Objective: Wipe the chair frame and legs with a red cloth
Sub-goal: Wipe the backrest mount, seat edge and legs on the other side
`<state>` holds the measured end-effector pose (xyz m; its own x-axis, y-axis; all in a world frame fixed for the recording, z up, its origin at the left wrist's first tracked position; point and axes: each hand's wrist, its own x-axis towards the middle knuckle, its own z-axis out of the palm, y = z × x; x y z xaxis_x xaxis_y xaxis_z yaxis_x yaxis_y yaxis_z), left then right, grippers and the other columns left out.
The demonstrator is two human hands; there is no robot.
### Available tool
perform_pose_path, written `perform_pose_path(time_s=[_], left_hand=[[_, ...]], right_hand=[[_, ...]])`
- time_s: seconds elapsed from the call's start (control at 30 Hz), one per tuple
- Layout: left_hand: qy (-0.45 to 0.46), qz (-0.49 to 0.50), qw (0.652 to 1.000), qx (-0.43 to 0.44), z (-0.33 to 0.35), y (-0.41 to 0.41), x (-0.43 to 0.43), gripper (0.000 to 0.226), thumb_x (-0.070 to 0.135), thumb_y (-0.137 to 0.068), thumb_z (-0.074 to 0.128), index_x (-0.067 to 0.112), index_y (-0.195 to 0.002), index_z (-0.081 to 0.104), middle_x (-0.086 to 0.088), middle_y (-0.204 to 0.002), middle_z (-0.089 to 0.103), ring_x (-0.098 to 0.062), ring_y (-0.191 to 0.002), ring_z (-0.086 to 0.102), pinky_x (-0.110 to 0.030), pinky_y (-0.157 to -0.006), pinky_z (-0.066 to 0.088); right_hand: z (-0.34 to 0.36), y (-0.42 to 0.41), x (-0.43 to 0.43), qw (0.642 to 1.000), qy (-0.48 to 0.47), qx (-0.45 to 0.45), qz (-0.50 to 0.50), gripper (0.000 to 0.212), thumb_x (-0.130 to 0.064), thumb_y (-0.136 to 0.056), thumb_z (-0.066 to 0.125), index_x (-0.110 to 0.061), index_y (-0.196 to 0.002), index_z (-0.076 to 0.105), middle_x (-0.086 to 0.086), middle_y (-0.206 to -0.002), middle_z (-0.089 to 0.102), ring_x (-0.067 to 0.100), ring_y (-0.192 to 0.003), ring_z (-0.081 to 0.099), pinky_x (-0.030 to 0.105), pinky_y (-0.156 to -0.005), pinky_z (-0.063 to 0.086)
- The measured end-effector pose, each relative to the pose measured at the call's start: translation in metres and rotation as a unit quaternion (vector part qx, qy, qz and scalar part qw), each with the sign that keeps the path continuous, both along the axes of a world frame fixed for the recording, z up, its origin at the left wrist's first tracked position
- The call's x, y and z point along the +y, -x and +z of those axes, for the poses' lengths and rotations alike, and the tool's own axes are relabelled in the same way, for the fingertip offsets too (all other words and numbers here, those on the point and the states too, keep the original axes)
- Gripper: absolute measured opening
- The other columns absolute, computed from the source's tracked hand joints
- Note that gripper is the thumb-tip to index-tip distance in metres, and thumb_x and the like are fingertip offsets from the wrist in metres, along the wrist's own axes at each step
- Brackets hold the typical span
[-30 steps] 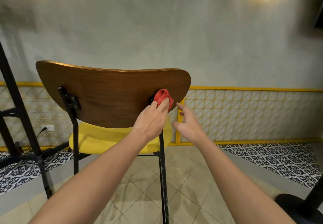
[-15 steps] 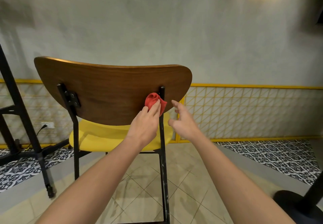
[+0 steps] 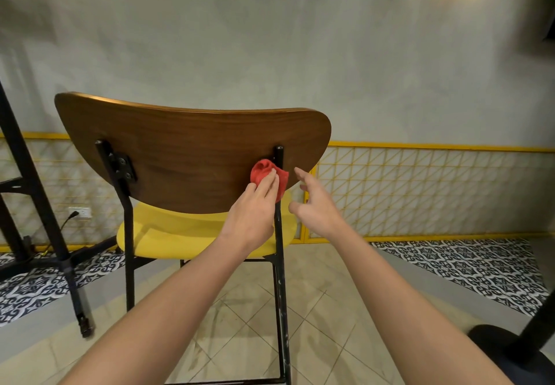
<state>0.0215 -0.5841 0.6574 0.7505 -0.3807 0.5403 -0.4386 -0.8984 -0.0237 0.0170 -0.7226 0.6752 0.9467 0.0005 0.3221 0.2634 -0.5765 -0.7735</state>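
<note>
The chair has a brown wooden backrest [image 3: 192,156], a yellow seat [image 3: 180,234] and a black metal frame. I see it from behind. My left hand [image 3: 252,213] holds a bunched red cloth [image 3: 264,171] against the right rear post [image 3: 280,279], just below the post's top end at the backrest. Its fingers lie over the cloth and the thumb is hidden. My right hand [image 3: 315,204] hovers just right of that post with fingers spread, holding nothing and touching nothing. The left rear post [image 3: 128,249] with its bolted bracket is bare.
A black metal stand [image 3: 36,204] with splayed feet stands at the left, close to the chair. A black round base [image 3: 510,351] sits at the lower right. A grey wall with yellow lattice panelling [image 3: 420,189] and a plugged-in socket [image 3: 81,213] is behind.
My left hand slid the red cloth down and slightly left from the post's top, which now shows bare. My right hand stayed beside the post, open.
</note>
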Motion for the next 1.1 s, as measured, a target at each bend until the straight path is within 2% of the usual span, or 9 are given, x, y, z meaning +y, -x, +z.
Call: perform_pose_path(time_s=[0.1,0.23,0.3,0.43,0.63,0.8,0.87,0.93,1.1], left_hand=[[-0.011,-0.009,1.000,-0.016,-0.003,0.002,0.005,0.080,-0.002,-0.079,0.056,0.007,-0.149,0.018,-0.006,-0.155,0.025,-0.025,-0.123,0.039,-0.027,-0.099,0.038],[-0.043,-0.056,0.991,-0.110,0.005,-0.006,-0.001,0.081,-0.009,-0.054,0.070,-0.002,-0.132,0.050,-0.015,-0.133,0.055,-0.027,-0.081,0.057,-0.032,-0.069,0.053],[-0.070,-0.056,0.985,-0.145,0.016,-0.008,-0.008,0.078,-0.005,-0.063,0.068,-0.003,-0.137,0.044,-0.016,-0.139,0.049,-0.027,-0.081,0.054,-0.033,-0.069,0.053],[-0.155,0.016,0.979,-0.130,0.030,-0.009,-0.021,0.062,0.006,-0.094,0.039,-0.002,-0.148,0.009,-0.015,-0.155,0.015,-0.028,-0.110,0.044,-0.034,-0.092,0.044],[-0.200,0.006,0.975,-0.092,-0.001,-0.012,-0.014,0.056,0.002,-0.095,0.036,-0.003,-0.147,0.014,-0.014,-0.152,0.018,-0.028,-0.107,0.043,-0.035,-0.086,0.044],[-0.073,-0.041,0.996,-0.032,-0.013,-0.010,-0.015,0.077,-0.007,-0.084,0.047,0.008,-0.150,0.009,-0.015,-0.154,0.018,-0.030,-0.106,0.048,-0.036,-0.085,0.046],[0.003,-0.098,0.994,-0.055,-0.017,-0.010,-0.015,0.086,-0.014,-0.066,0.063,0.014,-0.139,0.028,-0.024,-0.140,0.039,-0.032,-0.082,0.058,-0.037,-0.064,0.053],[0.039,-0.133,0.989,-0.056,-0.017,-0.006,-0.013,0.083,-0.019,-0.058,0.066,0.016,-0.126,0.033,-0.027,-0.126,0.045,-0.032,-0.068,0.058,-0.030,-0.048,0.045],[0.130,-0.193,0.971,-0.054,-0.022,-0.011,-0.019,0.083,-0.019,-0.064,0.063,0.023,-0.126,0.026,-0.006,-0.119,0.026,-0.023,-0.069,0.047,-0.024,-0.047,0.032]], right_hand=[[-0.003,0.000,0.000,1.000,-0.007,0.004,0.008,0.073,-0.006,-0.084,0.059,-0.024,-0.147,0.026,0.001,-0.150,0.032,0.016,-0.138,0.030,0.031,-0.106,0.034],[-0.005,-0.001,-0.002,1.000,-0.009,-0.012,0.001,0.072,-0.006,-0.081,0.060,-0.024,-0.144,0.030,-0.001,-0.142,0.041,0.017,-0.132,0.038,0.034,-0.105,0.038],[-0.005,-0.002,-0.003,1.000,-0.014,-0.023,-0.004,0.071,-0.005,-0.079,0.060,-0.022,-0.143,0.033,0.000,-0.138,0.045,0.019,-0.130,0.041,0.037,-0.104,0.041],[-0.008,-0.002,-0.005,1.000,-0.016,-0.006,-0.003,0.075,-0.004,-0.082,0.058,-0.021,-0.147,0.025,0.001,-0.151,0.032,0.018,-0.137,0.033,0.034,-0.107,0.037],[-0.019,-0.004,-0.009,1.000,-0.015,0.004,0.001,0.073,-0.006,-0.084,0.057,-0.023,-0.147,0.025,0.000,-0.151,0.032,0.016,-0.137,0.032,0.034,-0.108,0.036],[-0.026,-0.007,-0.004,0.995,-0.094,0.016,0.011,0.056,-0.012,-0.086,0.056,-0.025,-0.139,0.039,-0.003,-0.138,0.046,0.015,-0.124,0.045,0.035,-0.104,0.040],[-0.029,-0.009,0.000,0.988,-0.153,0.027,0.011,0.042,-0.020,-0.089,0.054,-0.030,-0.129,0.046,-0.004,-0.128,0.054,0.016,-0.118,0.051,0.038,-0.102,0.043],[-0.032,-0.010,0.005,0.981,-0.190,0.036,0.007,0.032,-0.030,-0.091,0.052,-0.031,-0.123,0.052,-0.004,-0.125,0.057,0.014,-0.115,0.054,0.041,-0.102,0.044],[-0.042,-0.014,0.017,0.964,-0.261,0.042,-0.010,0.023,-0.029,-0.093,0.054,-0.025,-0.116,0.056,0.000,-0.114,0.062,0.018,-0.108,0.060,0.044,-0.095,0.050]])
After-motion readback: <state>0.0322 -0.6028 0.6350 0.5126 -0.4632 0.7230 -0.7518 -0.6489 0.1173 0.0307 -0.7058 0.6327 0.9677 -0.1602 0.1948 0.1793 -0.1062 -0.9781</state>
